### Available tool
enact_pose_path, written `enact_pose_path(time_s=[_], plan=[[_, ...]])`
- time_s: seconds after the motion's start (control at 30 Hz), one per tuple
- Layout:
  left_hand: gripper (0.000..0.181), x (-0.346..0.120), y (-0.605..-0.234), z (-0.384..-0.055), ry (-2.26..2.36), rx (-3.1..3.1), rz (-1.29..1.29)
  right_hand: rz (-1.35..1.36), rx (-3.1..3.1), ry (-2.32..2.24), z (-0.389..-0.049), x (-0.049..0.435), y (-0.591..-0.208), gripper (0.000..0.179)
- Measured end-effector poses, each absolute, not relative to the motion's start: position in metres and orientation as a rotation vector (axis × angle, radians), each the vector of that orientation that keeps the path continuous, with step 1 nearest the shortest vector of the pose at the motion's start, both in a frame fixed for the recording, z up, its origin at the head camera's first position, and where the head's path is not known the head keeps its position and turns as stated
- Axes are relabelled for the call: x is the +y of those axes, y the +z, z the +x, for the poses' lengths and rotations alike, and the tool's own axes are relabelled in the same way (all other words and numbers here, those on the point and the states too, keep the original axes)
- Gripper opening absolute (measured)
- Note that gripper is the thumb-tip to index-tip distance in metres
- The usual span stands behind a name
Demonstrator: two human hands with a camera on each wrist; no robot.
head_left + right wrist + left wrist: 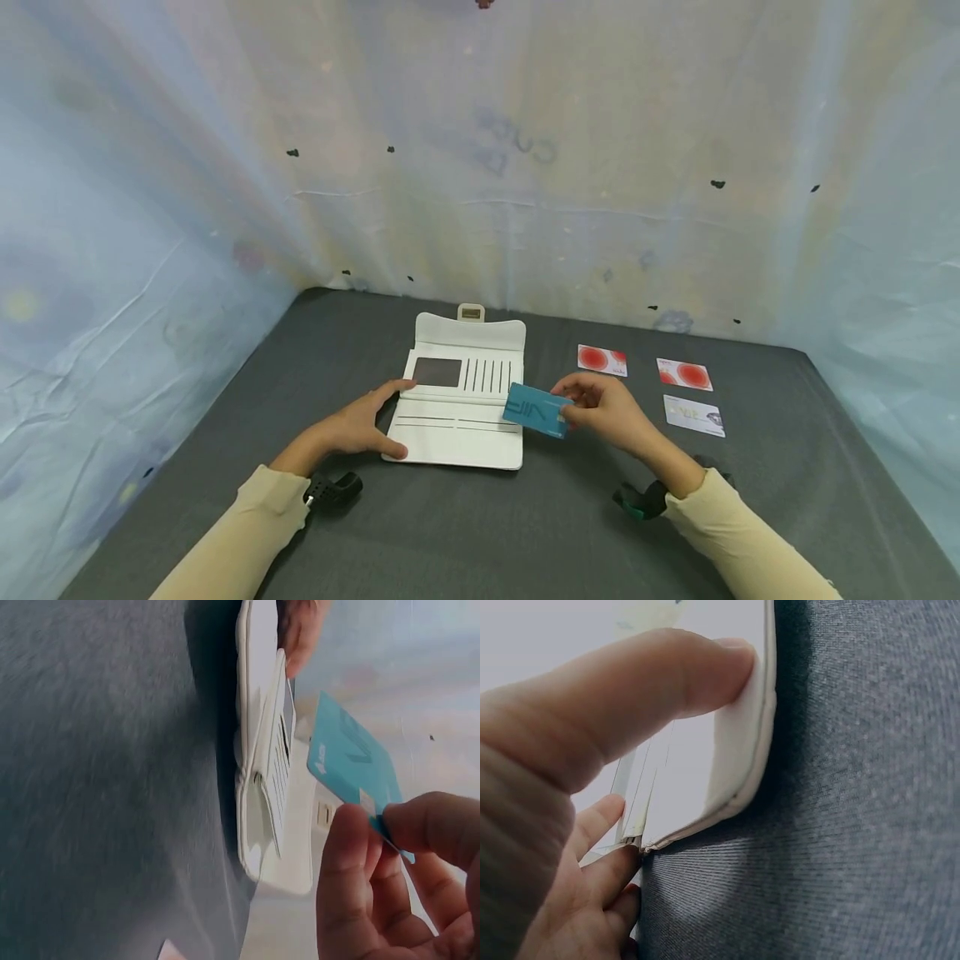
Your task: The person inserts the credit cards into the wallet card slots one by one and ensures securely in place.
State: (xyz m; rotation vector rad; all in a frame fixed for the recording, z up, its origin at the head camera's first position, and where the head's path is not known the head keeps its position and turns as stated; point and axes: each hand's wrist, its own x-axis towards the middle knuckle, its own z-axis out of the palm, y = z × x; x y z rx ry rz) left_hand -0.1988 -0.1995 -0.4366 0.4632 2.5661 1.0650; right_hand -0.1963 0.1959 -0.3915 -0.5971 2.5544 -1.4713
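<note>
A white wallet (453, 450) lies unfolded on the grey cloth, showing a dark window pocket (437, 372), card slots and a clasp tab (471, 312). My left hand (356, 425) rests at its left side. The thumb (667, 675) lies straight over the lower panel, while the other fingers touch the edge by the fold. Between thumb and fingertips, my right hand (607, 412) pinches a blue card (352, 754) by one short end. That card is tilted, and its far end overlaps the wallet's right edge in the head view.
Two red-and-white cards lie to the right, one nearer (602, 360) and one farther right (684, 374). Below the latter is a silvery card (694, 416). Dark straps circle both wrists. A pale patterned curtain (525, 167) hangs behind the table (465, 533) and along its sides.
</note>
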Motion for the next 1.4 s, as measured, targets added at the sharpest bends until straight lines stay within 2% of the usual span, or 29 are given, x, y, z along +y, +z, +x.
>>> enact_pose_path(time_s=[0.53, 1.4], plan=[[0.106, -0.202, -0.438, -0.198, 1.058, 2.569, 0.460, -0.599, 2.485, -1.603, -0.204, 0.143, -0.394, 0.023], [0.105, -0.205, -0.442, -0.200, 1.089, 2.565, 0.536, -0.344, 2.307, -1.842, -0.206, 0.080, -0.411, 0.030]])
